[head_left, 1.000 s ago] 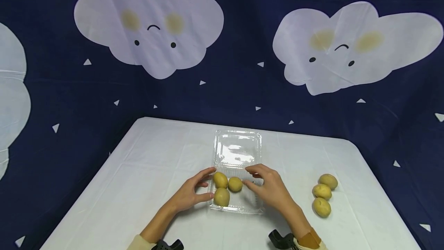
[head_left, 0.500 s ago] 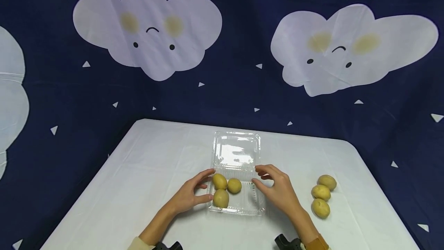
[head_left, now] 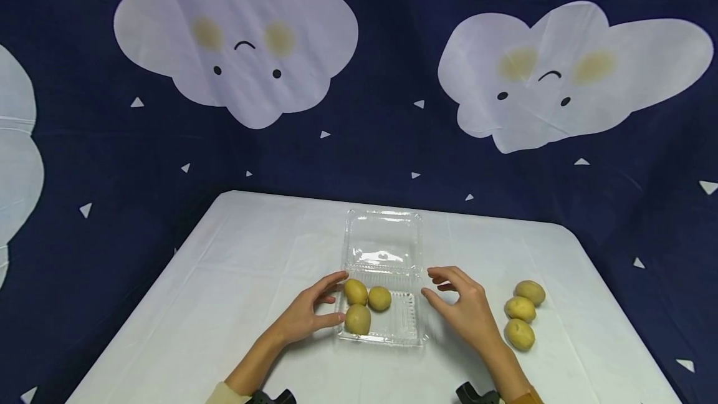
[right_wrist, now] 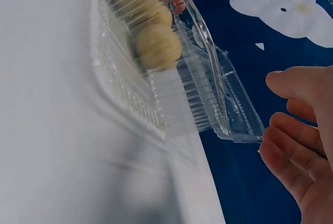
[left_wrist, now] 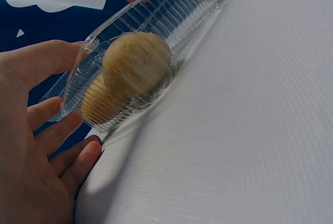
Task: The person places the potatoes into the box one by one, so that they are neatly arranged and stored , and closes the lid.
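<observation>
A clear plastic clamshell box (head_left: 402,324) stands on the table with its lid (head_left: 383,229) folded back, away from me. Inside, at the left, sit three yellow potatoes: an upper left potato (head_left: 355,292), a potato to its right (head_left: 379,298) and a lower left potato (head_left: 358,320). My left hand (head_left: 305,313) rests against the box's left side, thumb and fingers spread along the wall; the left wrist view shows the thumb at the rim. Just right of the box, my right hand (head_left: 462,304) is raised with nothing in its loosely bent fingers.
Three more potatoes (head_left: 520,309) lie in a slanting row on the white-covered table (head_left: 252,254), to the right of my right hand. A dark blue cloth (head_left: 387,154) with cloud prints hangs behind the table's far edge.
My right hand has moved right, from over the box to beyond its right side, holding nothing. The left hand, the box and the potatoes have kept their places.
</observation>
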`<state>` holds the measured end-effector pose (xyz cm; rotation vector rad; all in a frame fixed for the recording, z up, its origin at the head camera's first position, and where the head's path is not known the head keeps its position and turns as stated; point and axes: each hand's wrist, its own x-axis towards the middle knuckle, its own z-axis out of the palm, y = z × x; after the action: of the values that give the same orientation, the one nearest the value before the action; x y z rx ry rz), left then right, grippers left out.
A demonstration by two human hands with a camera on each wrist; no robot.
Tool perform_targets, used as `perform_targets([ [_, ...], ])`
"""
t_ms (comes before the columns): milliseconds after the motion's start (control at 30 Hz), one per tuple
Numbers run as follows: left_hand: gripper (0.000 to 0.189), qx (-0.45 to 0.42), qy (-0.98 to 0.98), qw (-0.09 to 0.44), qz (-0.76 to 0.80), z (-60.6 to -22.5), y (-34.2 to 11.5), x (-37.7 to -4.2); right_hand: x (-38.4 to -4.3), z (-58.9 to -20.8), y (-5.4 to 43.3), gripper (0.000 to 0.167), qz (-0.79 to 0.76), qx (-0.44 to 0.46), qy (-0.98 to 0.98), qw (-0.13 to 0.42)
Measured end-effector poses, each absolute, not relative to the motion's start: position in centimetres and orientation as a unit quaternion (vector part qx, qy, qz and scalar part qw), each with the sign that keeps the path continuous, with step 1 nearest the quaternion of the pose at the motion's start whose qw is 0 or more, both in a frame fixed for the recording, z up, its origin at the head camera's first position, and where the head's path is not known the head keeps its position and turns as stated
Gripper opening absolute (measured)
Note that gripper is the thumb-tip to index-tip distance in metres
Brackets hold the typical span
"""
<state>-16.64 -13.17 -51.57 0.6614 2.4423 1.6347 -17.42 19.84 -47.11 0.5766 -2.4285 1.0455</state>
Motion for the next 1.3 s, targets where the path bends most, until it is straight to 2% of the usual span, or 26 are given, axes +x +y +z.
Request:
perform_targets([
  [267, 0.078, 0.227, 0.806, 0.057, 0.544, -51.4, -13.3, -16.6, -17.0, -47.4, 20.9, 0.035, 0.37, 0.193, -0.878, 0.235],
  [800, 0.078, 0.217, 0.811, 0.058, 0.54, -51.4, -13.7, -16.2, -15.8, -48.8, 23.3, 0.034, 0.381, 0.159, -0.885, 0.215],
  [1133, 0.078, 0.205, 0.813, 0.07, 0.54, -51.1, -13.4, -16.2, -14.9, -48.6, 25.1, 0.036, 0.376, 0.132, -0.89, 0.222],
  [1300, 0.078, 0.209, 0.811, 0.073, 0.542, -51.1, -13.3, -16.3, -14.6, -48.4, 26.4, 0.039, 0.365, 0.121, -0.891, 0.243],
])
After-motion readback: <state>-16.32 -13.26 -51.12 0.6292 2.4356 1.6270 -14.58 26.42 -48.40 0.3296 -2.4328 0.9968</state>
